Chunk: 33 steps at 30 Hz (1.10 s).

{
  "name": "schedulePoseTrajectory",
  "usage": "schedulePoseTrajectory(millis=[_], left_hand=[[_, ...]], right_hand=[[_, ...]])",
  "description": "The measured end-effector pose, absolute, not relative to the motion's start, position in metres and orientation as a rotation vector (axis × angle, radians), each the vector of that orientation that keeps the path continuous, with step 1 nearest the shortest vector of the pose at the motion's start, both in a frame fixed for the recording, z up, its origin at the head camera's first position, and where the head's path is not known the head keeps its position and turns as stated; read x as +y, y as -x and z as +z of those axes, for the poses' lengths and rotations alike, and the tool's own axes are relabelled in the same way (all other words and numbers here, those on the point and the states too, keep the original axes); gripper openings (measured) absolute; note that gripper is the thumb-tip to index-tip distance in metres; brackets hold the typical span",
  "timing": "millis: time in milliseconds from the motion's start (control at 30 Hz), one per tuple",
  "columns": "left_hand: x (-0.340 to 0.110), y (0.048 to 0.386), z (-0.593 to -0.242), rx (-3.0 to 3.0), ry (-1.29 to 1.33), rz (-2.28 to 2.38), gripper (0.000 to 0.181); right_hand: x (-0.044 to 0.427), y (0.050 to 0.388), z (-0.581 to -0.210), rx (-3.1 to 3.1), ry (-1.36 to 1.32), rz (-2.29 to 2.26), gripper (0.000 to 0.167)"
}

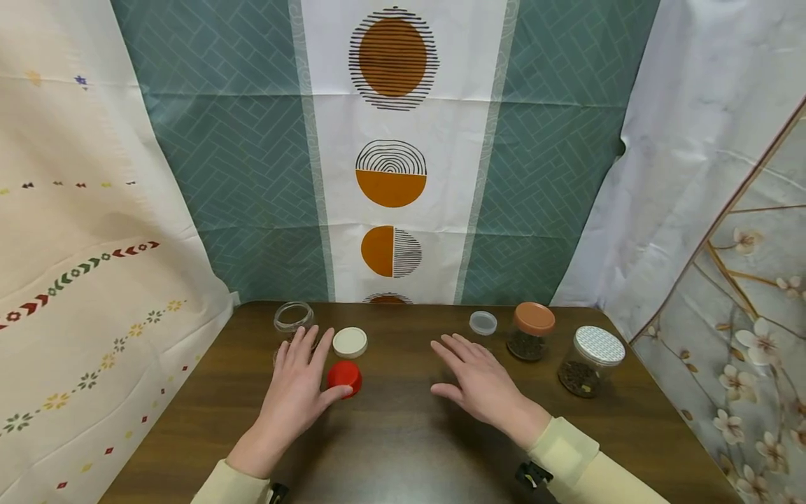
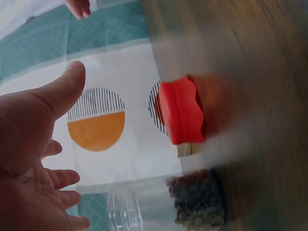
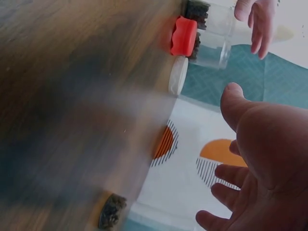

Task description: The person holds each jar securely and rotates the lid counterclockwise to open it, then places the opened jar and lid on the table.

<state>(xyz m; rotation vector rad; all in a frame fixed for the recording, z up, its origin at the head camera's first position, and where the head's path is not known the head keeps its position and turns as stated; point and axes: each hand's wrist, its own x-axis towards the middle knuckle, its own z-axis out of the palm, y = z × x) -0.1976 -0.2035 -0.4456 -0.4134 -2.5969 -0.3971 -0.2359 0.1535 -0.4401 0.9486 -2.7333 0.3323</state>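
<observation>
The left hand (image 1: 292,392) hovers with spread fingers above the table, beside a red lid (image 1: 344,379) and in front of an open clear jar (image 1: 293,316). Its thumb overlaps the red lid's edge in the head view; the left wrist view shows a gap between hand and red lid (image 2: 182,110). Dark contents fill part of a jar (image 2: 197,199) there. The right hand (image 1: 481,385) is raised too, fingers extended and holding nothing, in front of a small jar with a translucent lid (image 1: 483,323). Behind the red lid lies a cream lid (image 1: 350,342).
At the right stand a jar with an orange-brown lid (image 1: 534,318) and a jar with a white patterned lid (image 1: 599,345), both with dark contents. Patterned cloths (image 1: 252,140) hang behind and beside the brown table (image 1: 390,448). In the right wrist view, two jars stand near the red lid (image 3: 184,36).
</observation>
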Motion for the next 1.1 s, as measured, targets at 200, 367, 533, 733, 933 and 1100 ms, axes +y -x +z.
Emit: schedulePoseTrajectory(millis=[200,367,533,733,933,1100], left_hand=[[-0.192,0.197,-0.447,-2.585,0.442,-0.396,0.104],[-0.184,0.199,-0.449,-2.582,0.47,-0.397,0.101],[-0.176,0.201,-0.45,-2.592,0.488,-0.403,0.1],[-0.167,0.203,-0.45,-2.604,0.511,-0.42,0.099],[-0.158,0.205,-0.451,-2.604,0.55,-0.422,0.1],[-0.15,0.206,-0.452,-2.616,0.565,-0.41,0.099]], right_hand=[[0.164,0.235,-0.441,-2.716,-0.917,0.311,0.078],[0.171,0.234,-0.441,-2.699,-0.9,0.332,0.077],[0.175,0.233,-0.44,-2.681,-0.897,0.349,0.077],[0.18,0.229,-0.441,-2.66,-0.897,0.357,0.078],[0.186,0.226,-0.441,-2.62,-0.887,0.355,0.079],[0.191,0.227,-0.438,-2.598,-0.891,0.345,0.08]])
